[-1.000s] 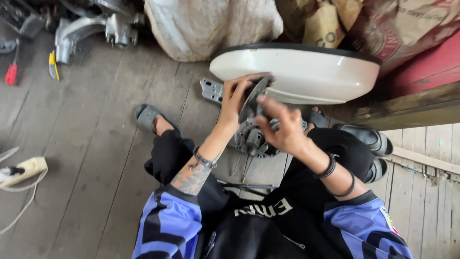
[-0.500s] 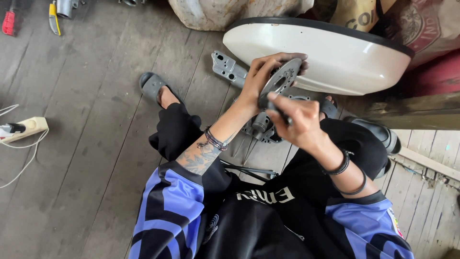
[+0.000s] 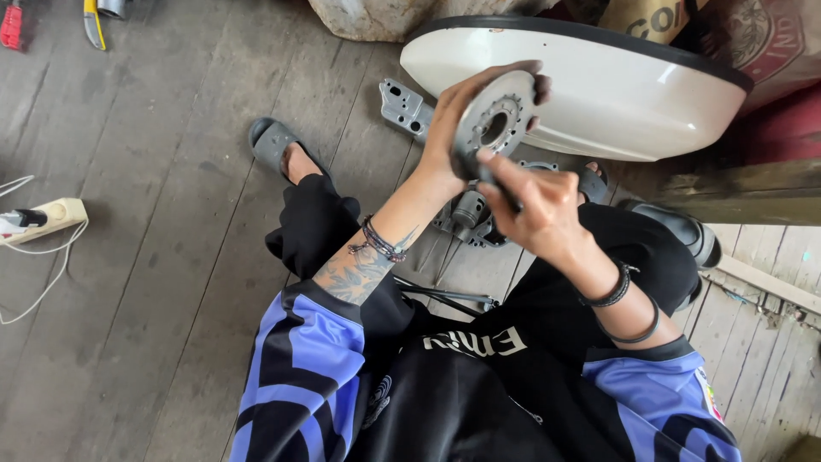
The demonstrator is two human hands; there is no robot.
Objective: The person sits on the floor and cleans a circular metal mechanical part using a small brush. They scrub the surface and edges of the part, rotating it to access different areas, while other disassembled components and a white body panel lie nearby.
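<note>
Right at the centre of the view, the left hand (image 3: 453,128) holds a round grey metal disc (image 3: 493,120) up on edge, its fingers curled over the top rim and its thumb behind, so that grip is clamped on the disc. The disc has a large middle hole ringed with small holes, and it faces the camera, tilted a little. Just below the disc, the right hand (image 3: 534,210) is closed around a thin dark tool (image 3: 505,195) whose tip touches the disc's lower edge; what kind of tool it is cannot be told. Behind the disc lies a wide white shell with a black rim (image 3: 599,85), resting on the wooden floor (image 3: 154,214). Left of the disc, beside the shell's edge, a flat grey bracket with holes (image 3: 402,107) lies on the floor. Under the disc, between the person's knees, sits a grey cast housing (image 3: 466,218), partly hidden by the hands. Below that, near the lap, some thin dark rods (image 3: 445,299) lie on the boards. Far left of the disc, a pale power strip with a white cord (image 3: 43,221) rests on the floor, and a red-handled tool (image 3: 10,24) and a yellow-handled tool (image 3: 92,19) lie at the top left corner.
</note>
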